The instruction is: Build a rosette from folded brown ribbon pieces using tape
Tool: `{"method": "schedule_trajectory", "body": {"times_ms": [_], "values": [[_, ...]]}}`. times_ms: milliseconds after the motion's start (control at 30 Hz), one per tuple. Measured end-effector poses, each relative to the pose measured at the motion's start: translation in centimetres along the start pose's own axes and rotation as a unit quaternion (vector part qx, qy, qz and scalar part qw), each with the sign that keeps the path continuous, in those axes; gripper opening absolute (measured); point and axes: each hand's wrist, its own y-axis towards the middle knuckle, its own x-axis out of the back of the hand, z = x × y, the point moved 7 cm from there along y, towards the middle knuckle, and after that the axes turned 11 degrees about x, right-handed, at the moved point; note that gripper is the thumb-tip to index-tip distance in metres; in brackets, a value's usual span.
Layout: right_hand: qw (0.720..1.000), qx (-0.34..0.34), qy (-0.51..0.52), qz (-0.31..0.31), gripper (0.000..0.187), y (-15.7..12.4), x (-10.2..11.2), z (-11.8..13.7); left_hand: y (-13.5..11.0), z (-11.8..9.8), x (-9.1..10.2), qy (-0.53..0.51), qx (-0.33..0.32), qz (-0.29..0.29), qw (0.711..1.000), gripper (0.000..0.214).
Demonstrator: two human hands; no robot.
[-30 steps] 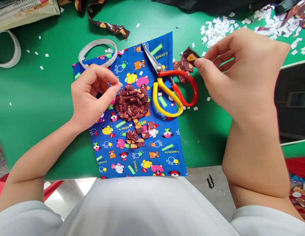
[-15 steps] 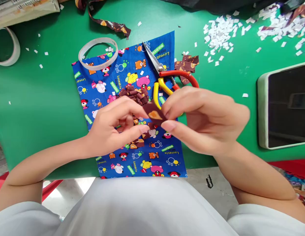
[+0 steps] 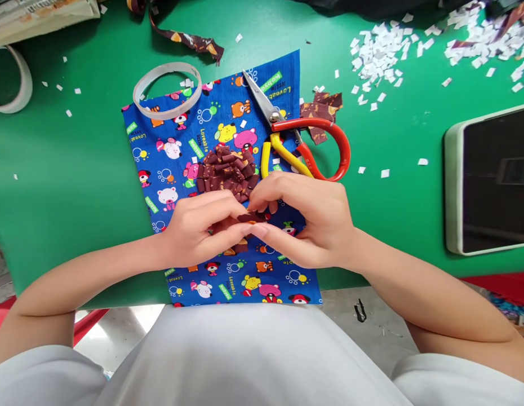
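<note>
My left hand (image 3: 205,230) and my right hand (image 3: 306,217) meet fingertip to fingertip above a blue printed cloth (image 3: 287,287). Both pinch a small piece of brown patterned fabric (image 3: 251,216), mostly covered by the fingers. Just beyond them lies a heap of small brown fabric pieces (image 3: 228,172). A few more pieces (image 3: 239,247) show below my left hand. Past my right hand rest scissors (image 3: 274,115) with one red and one yellow handle, blades pointing away; my hand hides part of the yellow handle.
A white tape ring (image 3: 167,113) lies on the cloth's far left corner, another ring (image 3: 23,84) at the left edge. Brown scraps (image 3: 323,113) sit beside the scissors. White paper bits (image 3: 378,59) are piled at the back right on the green table (image 3: 84,186). A phone (image 3: 492,180) lies right.
My right hand has moved left and down to meet my left hand. The fabric piece, showing its orange spot before, is now mostly hidden between the fingers. The heap and red handle are more visible.
</note>
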Motion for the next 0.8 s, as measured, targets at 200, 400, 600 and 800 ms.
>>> {"method": "schedule_trajectory", "body": {"times_ms": [200, 400, 600, 800], "values": [[1.000, 0.021, -0.008, 0.003, 0.008, 0.2, -0.3, 0.2, 0.1, -0.2, -0.2, 0.043, -0.006, -0.007, 0.999, 0.015], [0.999, -0.015, 0.006, -0.042, 0.010, 0.2, 0.4, -0.3, 0.0, 0.3, 0.0, -0.057, 0.042, -0.022, 0.997, 0.006], [0.991, -0.093, -0.002, -0.099, 0.009, -0.3, 0.7, -1.1, -0.4, 1.8, 0.4, -0.214, 0.131, -0.063, 0.966, 0.012], [0.995, -0.062, -0.033, -0.075, 0.010, 0.0, 0.4, -0.5, -0.3, 2.3, 0.2, -0.258, 0.178, -0.047, 0.949, 0.014]]}}
